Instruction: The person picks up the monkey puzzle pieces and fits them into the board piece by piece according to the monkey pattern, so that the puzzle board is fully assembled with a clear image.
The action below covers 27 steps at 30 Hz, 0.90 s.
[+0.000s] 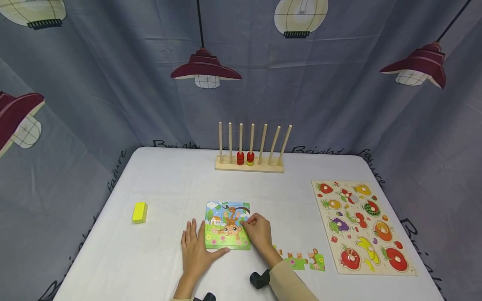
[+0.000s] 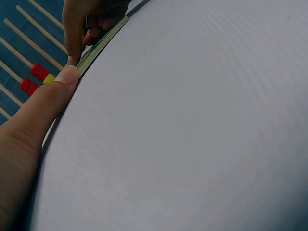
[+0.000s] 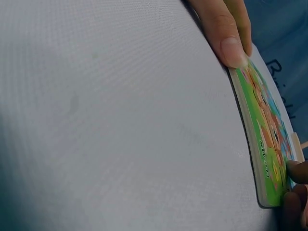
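Observation:
A square jigsaw puzzle (image 1: 222, 240) with a cartoon monkey on green and blue lies flat on the white table, also seen edge-on as a puzzle (image 3: 262, 159) in the right wrist view. My left hand (image 1: 196, 253) rests beside its lower left corner, fingers extended along the left side and the thumb reaching along the front edge. At the puzzle's right edge, my right hand (image 1: 259, 232) pinches a small puzzle piece (image 1: 242, 223), mostly covered by the fingertips. Loose puzzle pieces (image 1: 317, 260) lie right of my right wrist, some partly hidden by the forearm.
Behind the puzzle stands a wooden peg rack (image 1: 249, 166) with red and yellow beads on two of its upright rods. A fruit puzzle board (image 1: 355, 234) lies at the right. A yellow block (image 1: 139, 212) sits at the left. A grey printed curtain (image 1: 263, 104) hangs behind.

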Available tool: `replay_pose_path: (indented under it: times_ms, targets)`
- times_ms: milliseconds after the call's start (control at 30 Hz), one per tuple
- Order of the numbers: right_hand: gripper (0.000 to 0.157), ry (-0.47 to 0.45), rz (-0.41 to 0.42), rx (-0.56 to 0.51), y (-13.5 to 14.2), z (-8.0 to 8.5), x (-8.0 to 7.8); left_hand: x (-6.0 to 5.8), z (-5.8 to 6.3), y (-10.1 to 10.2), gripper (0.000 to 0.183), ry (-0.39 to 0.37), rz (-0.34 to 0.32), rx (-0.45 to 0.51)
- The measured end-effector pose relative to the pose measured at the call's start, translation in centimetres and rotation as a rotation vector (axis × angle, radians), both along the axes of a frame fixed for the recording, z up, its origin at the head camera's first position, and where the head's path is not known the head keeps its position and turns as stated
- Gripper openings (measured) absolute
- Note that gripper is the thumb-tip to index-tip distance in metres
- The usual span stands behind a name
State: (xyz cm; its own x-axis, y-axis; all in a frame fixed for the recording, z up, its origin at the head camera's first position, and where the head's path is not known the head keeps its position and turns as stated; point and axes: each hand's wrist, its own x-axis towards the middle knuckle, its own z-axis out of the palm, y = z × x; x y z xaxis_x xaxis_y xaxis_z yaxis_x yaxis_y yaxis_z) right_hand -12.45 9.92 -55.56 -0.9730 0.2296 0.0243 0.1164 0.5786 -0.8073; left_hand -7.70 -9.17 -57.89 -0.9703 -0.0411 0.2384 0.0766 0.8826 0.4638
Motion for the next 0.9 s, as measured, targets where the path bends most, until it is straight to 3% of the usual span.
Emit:
replay_pose_path:
  times_ms: [133,300,633,900]
  targets:
    - [0.023,0.001,0.003,0.010,0.0,0.1,0.0,-0.1,0.1,0.0,0.116,0.019,0.002,-0.007]
    - [0.023,-0.015,0.004,0.003,0.1,0.2,0.0,0.0,0.1,0.0,0.117,-0.009,-0.001,-0.002]
    - [0.029,-0.175,0.020,-0.358,1.4,0.3,-0.5,-0.1,0.1,-0.2,0.118,-0.035,-0.006,-0.009]
    - [0.037,-0.198,0.064,-0.469,2.9,0.8,0.3,-0.1,0.0,-0.2,0.118,-0.049,-0.004,-0.007]
